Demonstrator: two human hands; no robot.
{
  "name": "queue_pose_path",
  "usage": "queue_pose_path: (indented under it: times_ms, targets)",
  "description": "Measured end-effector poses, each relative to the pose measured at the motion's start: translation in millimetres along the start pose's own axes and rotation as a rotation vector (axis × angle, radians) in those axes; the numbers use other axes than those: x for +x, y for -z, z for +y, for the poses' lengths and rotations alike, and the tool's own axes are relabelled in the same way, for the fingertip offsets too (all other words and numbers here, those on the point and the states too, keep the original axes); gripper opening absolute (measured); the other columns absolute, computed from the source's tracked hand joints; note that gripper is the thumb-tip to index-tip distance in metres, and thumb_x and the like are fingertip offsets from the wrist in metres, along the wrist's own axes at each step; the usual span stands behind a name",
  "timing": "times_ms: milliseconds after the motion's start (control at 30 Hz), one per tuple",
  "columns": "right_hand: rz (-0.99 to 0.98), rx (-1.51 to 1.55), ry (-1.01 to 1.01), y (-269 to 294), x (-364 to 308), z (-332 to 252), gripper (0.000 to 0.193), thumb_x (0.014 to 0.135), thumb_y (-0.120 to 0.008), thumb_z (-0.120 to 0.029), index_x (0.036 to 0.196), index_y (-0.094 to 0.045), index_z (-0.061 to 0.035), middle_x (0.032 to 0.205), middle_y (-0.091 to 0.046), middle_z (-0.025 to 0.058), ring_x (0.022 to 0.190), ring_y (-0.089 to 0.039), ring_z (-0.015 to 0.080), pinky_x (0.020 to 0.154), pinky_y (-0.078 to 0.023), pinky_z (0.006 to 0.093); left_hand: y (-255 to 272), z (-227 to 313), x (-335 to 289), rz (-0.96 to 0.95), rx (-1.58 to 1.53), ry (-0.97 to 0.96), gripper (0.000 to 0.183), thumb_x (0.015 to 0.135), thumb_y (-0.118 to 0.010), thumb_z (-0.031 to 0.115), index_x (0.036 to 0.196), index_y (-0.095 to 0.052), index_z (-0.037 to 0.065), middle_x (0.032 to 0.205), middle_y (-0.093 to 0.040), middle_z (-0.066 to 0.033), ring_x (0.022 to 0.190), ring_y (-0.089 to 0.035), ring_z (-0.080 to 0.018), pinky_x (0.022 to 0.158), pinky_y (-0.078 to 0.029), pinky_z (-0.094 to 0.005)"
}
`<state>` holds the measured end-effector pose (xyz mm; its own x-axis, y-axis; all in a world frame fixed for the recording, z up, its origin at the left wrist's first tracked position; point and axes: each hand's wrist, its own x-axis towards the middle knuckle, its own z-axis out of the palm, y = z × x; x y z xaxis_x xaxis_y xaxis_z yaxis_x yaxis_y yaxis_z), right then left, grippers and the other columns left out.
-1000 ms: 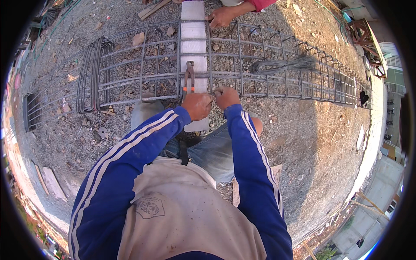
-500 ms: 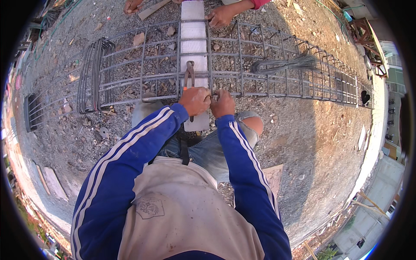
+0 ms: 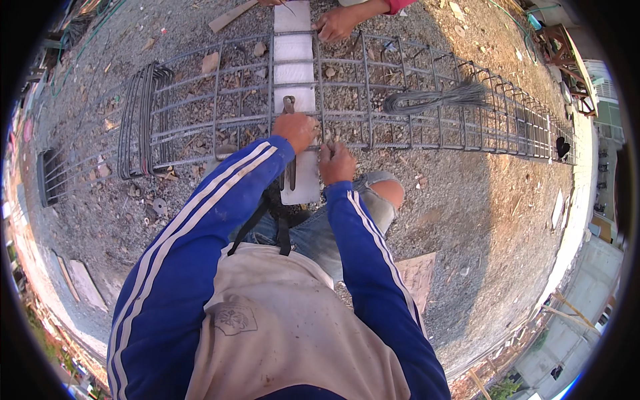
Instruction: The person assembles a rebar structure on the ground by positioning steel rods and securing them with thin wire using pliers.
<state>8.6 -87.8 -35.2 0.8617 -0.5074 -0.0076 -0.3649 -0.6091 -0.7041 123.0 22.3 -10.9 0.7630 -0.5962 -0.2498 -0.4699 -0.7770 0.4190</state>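
Observation:
My left hand, closed, is at a crossbar of the steel rebar cage, above a white board. Its fingertips meet at the bar; what they pinch is too small to make out. Metal pincers extend beyond that hand, jaws pointing away, while their handles show below my wrist. Whether my palm touches them is hidden. Slightly nearer and to the right, my right hand has its fingers curled together just below the cage's near long bar. Anything inside them is hidden.
Across the cage, another person's hand touches the far bar. A bundle of tie wire lies on the cage at right. Several stacked stirrups hang at left. The white board runs beneath the cage over gravel ground.
My left hand has moved forward, away from my right hand, which has shifted slightly down. The other person's hand at the top left has moved right, toward the board.

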Motion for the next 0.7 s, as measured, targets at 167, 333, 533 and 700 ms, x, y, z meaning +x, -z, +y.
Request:
queue_pose_path:
  times_ms: [167,333,533,700]
  targets:
    - [0.081,-0.005,-0.037,-8,-4,-3,0.018,0.083,-0.065,-0.022,0.081,-0.061,-0.0038,0.074,-0.065,0.0194,0.070,-0.064,0.0391,0.065,-0.050,0.0465,-7,15,-21,-0.031,-0.092,0.046,0.029,0.085,-0.056,0.030,0.102,-0.069,0.011,0.088,-0.068,-0.0148,0.080,-0.066,-0.0339,0.072,-0.052,-0.0467]
    - [0.032,-0.001,-0.107,-4,-3,-7,0.021,0.083,-0.065,-0.025,0.083,-0.063,-0.0042,0.077,-0.066,0.0190,0.073,-0.065,0.0389,0.068,-0.051,0.0458,-5,27,-33,0.021,-0.212,0.143,0.027,0.085,-0.053,0.026,0.097,-0.069,0.008,0.088,-0.067,-0.0190,0.081,-0.064,-0.0378,0.074,-0.050,-0.0495]
    - [0.030,-0.010,-0.106,-6,-5,-8,0.020,0.083,-0.066,-0.025,0.086,-0.064,-0.0049,0.079,-0.067,0.0193,0.075,-0.065,0.0385,0.069,-0.051,0.0450,-19,-5,0,-0.343,-0.261,-0.068,0.023,0.086,-0.048,0.015,0.096,-0.065,0.002,0.077,-0.065,-0.0190,0.079,-0.065,-0.0334,0.072,-0.052,-0.0402]
    - [0.111,0.049,-0.146,-11,-8,2,0.023,0.081,-0.069,-0.025,0.088,-0.065,-0.0032,0.082,-0.068,0.0187,0.076,-0.066,0.0366,0.069,-0.051,0.0434,-25,0,-4,-0.432,-0.492,0.006,0.029,0.092,-0.045,0.026,0.101,-0.063,0.005,0.060,-0.057,-0.0125,0.047,-0.059,-0.0278,0.046,-0.049,-0.0431]
